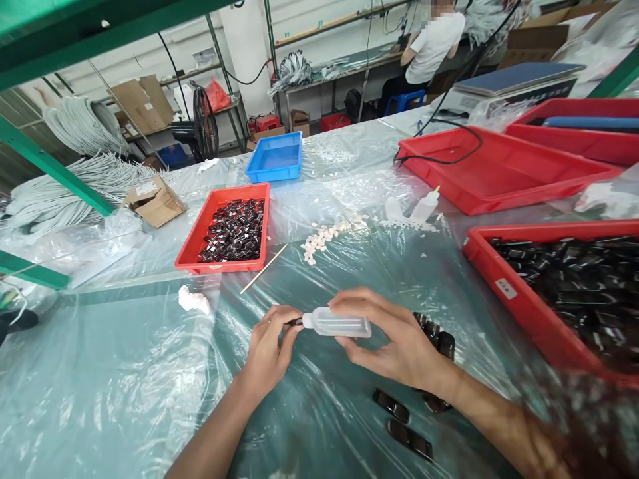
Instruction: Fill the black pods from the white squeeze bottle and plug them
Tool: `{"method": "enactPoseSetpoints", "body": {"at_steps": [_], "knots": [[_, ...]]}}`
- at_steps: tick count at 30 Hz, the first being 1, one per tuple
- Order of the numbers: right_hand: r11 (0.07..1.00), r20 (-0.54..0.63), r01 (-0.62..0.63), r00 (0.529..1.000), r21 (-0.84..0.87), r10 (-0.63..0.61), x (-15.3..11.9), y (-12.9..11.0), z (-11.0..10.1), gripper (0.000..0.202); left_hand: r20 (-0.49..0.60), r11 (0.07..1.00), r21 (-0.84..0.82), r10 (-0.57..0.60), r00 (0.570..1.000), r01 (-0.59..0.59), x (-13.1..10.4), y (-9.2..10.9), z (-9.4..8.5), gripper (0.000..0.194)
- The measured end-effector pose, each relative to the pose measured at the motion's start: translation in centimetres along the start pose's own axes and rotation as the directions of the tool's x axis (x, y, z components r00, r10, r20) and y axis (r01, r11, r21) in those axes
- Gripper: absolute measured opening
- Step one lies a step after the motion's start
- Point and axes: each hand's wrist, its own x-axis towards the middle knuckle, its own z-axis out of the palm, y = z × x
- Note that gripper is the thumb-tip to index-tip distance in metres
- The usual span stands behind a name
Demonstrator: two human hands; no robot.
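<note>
My right hand [382,332] grips a translucent plastic squeeze bottle [342,324], which lies sideways with its neck pointing left. My left hand [272,339] pinches a small dark piece [295,322] at the bottle's tip; fingers cover most of it. Whether the tip touches the piece I cannot tell. Several glossy black casings lie under and beside my right forearm, among them a black casing [409,439] near the front. Beyond my hands is a scatter of small white pieces [322,239]. A thin wooden stick [263,269] lies left of them.
A red tray [186,256] holds small dark parts; a larger red bin [499,313] at right holds black casings. Behind stand a blue tray [252,174], another red tray [479,199] and white bottles [424,207]. Crumpled tissue [194,301] lies left. A person [434,46] sits at a far bench.
</note>
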Motion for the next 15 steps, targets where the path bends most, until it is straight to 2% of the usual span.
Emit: {"method": "enactPoseSetpoints", "body": {"at_steps": [9,12,15], "knots": [[0.989,0.007,0.123,0.992,-0.083,-0.122,-0.4,-0.2,-0.3,0.05,-0.054,0.995,0.004,0.101,0.993,-0.101,0.4,0.0,0.0,0.013],[0.997,-0.005,0.069,0.998,-0.028,-0.069,-0.4,-0.1,-0.4,0.052,-0.056,0.995,0.009,0.103,0.993,-0.102,0.6,0.0,0.0,0.013],[0.991,-0.043,-0.069,0.996,0.11,0.074,-0.2,1.0,-0.4,0.047,-0.066,0.996,0.023,0.088,0.994,-0.087,0.7,0.1,-0.2,0.011]]}}
